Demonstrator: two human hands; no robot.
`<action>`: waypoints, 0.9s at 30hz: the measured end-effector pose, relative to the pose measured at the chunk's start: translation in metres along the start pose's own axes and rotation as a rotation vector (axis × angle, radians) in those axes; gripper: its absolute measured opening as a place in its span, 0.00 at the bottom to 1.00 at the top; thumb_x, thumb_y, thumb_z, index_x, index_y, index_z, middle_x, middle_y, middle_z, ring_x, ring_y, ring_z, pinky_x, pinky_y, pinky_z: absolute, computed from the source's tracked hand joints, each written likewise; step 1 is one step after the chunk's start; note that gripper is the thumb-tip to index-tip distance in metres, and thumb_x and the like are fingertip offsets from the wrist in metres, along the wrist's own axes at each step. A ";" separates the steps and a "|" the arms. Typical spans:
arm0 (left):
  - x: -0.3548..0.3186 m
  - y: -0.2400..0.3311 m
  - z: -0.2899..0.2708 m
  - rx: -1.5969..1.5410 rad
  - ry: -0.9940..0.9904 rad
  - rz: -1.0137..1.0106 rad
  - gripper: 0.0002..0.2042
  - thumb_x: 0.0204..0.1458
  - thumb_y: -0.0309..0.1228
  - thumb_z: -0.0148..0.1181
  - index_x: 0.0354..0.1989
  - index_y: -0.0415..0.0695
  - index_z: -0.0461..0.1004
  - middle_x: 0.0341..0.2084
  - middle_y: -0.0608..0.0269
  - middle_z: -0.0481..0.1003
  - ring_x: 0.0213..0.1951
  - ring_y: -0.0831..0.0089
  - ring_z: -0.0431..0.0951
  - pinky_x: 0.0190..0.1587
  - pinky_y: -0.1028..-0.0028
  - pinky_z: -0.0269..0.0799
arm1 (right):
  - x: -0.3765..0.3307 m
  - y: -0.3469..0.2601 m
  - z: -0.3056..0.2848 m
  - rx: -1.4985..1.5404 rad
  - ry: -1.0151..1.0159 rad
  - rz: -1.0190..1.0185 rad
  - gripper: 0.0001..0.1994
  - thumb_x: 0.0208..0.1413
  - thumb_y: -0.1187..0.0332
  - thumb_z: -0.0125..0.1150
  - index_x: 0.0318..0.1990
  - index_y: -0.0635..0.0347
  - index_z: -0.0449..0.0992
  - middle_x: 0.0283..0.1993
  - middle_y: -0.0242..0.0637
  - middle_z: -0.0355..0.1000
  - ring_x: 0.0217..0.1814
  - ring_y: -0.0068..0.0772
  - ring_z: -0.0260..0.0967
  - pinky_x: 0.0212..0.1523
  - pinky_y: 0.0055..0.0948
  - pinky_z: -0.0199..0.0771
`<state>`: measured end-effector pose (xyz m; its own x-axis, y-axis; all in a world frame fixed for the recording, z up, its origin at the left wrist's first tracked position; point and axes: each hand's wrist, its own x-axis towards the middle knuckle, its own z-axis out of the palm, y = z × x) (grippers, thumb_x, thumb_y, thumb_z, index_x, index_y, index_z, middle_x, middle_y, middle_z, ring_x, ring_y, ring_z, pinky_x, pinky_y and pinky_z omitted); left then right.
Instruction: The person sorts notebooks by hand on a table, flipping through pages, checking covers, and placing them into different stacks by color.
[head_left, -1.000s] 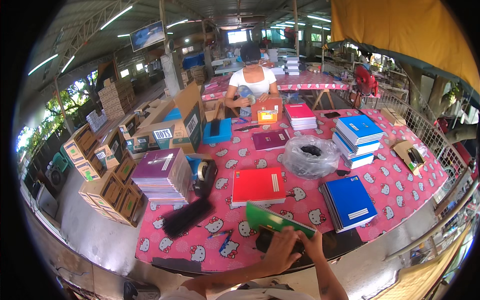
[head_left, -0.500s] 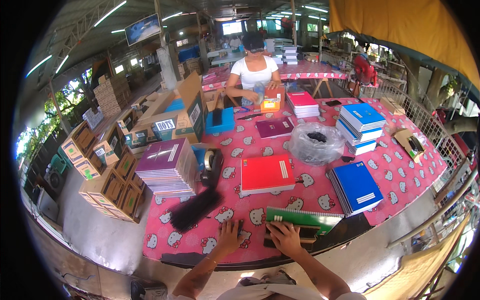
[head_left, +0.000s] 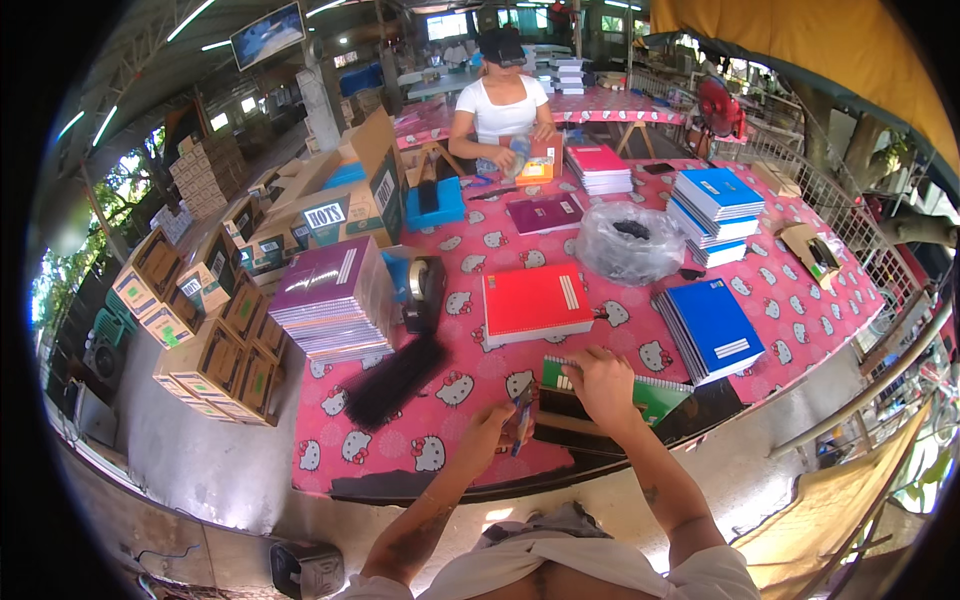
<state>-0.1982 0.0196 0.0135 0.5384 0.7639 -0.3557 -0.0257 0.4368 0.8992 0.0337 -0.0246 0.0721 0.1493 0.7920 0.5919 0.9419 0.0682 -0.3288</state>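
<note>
A small tool with dark jaws and blue-and-red handles, like pliers, is gripped in my left hand above the front edge of the table. My right hand bends over a green spiral notebook, fingertips drawn together at the left end of its coiled edge. What the fingertips hold, if anything, is too small to make out. A brown wooden block or jig lies against the notebook's near side, partly under my right wrist. Left of my hands rests a bundle of black bristle-like strands.
Around the pink patterned tablecloth stand a red notebook stack, blue stacks, a wrapped purple stack, a black tape dispenser and a plastic-wrapped roll. Cartons are piled left. A co-worker stands opposite.
My left hand has lifted off the table and moved right with the plier-like tool. My right hand has risen from the wooden block to the notebook's coiled edge. The view has shifted slightly.
</note>
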 end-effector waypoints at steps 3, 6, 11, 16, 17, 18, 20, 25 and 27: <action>0.004 0.018 0.016 -0.157 -0.135 0.018 0.20 0.67 0.41 0.49 0.56 0.37 0.70 0.43 0.49 0.80 0.43 0.60 0.84 0.46 0.60 0.82 | 0.000 -0.004 0.000 0.066 -0.016 0.048 0.07 0.51 0.67 0.70 0.37 0.51 0.79 0.34 0.34 0.75 0.36 0.45 0.77 0.38 0.42 0.74; 0.013 0.024 0.022 -0.300 -0.213 0.016 0.19 0.68 0.40 0.47 0.54 0.35 0.70 0.43 0.45 0.80 0.41 0.56 0.84 0.47 0.57 0.81 | -0.001 -0.008 0.001 0.115 -0.020 0.081 0.07 0.49 0.68 0.71 0.36 0.51 0.78 0.34 0.33 0.75 0.36 0.44 0.77 0.37 0.41 0.74; 0.016 0.030 0.026 -0.330 -0.162 -0.058 0.19 0.68 0.39 0.49 0.56 0.35 0.71 0.41 0.46 0.80 0.42 0.58 0.83 0.47 0.59 0.79 | -0.001 -0.005 0.001 0.160 -0.012 0.101 0.07 0.49 0.68 0.71 0.35 0.52 0.80 0.34 0.35 0.76 0.35 0.47 0.77 0.36 0.44 0.74; 0.014 0.042 0.025 0.834 0.067 0.668 0.19 0.63 0.36 0.56 0.58 0.41 0.75 0.35 0.50 0.77 0.40 0.57 0.79 0.45 0.62 0.75 | -0.002 0.004 0.003 0.065 -0.065 0.073 0.11 0.49 0.66 0.72 0.40 0.51 0.81 0.38 0.33 0.77 0.39 0.44 0.77 0.38 0.42 0.73; 0.023 0.039 0.014 0.711 -0.012 0.629 0.20 0.60 0.36 0.59 0.59 0.43 0.76 0.33 0.50 0.75 0.40 0.55 0.78 0.47 0.62 0.75 | -0.002 0.005 0.000 0.065 -0.066 0.075 0.11 0.49 0.66 0.72 0.40 0.51 0.81 0.38 0.33 0.77 0.39 0.44 0.77 0.38 0.42 0.73; 0.031 0.030 -0.001 0.710 -0.016 0.628 0.20 0.60 0.36 0.59 0.59 0.43 0.76 0.33 0.50 0.75 0.40 0.55 0.78 0.47 0.62 0.75 | -0.002 0.004 -0.007 0.069 -0.065 0.036 0.13 0.49 0.65 0.72 0.43 0.50 0.81 0.40 0.34 0.77 0.41 0.45 0.77 0.39 0.41 0.73; 0.038 -0.008 -0.040 1.217 0.175 0.605 0.22 0.57 0.33 0.62 0.61 0.46 0.75 0.40 0.51 0.75 0.47 0.53 0.75 0.52 0.59 0.72 | -0.001 0.004 -0.026 0.078 -0.063 -0.001 0.15 0.50 0.65 0.72 0.46 0.50 0.81 0.42 0.36 0.77 0.43 0.45 0.77 0.40 0.40 0.73; 0.055 -0.020 -0.021 1.449 0.387 1.069 0.23 0.55 0.34 0.63 0.61 0.46 0.74 0.50 0.53 0.75 0.54 0.54 0.73 0.56 0.54 0.70 | -0.011 0.115 -0.093 0.016 0.276 0.311 0.15 0.59 0.63 0.65 0.51 0.57 0.79 0.49 0.44 0.76 0.51 0.52 0.73 0.49 0.49 0.71; 0.046 0.031 0.069 1.243 0.370 1.268 0.23 0.55 0.35 0.64 0.61 0.46 0.74 0.52 0.54 0.74 0.56 0.54 0.72 0.57 0.53 0.69 | -0.022 0.188 -0.093 -0.083 0.293 0.453 0.15 0.60 0.62 0.63 0.53 0.55 0.79 0.52 0.46 0.75 0.54 0.53 0.73 0.51 0.48 0.73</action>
<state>-0.1160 0.0354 0.0431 0.4964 0.4448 0.7455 0.4421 -0.8686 0.2239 0.2353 -0.0860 0.0657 0.6121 0.5283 0.5884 0.7827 -0.2981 -0.5465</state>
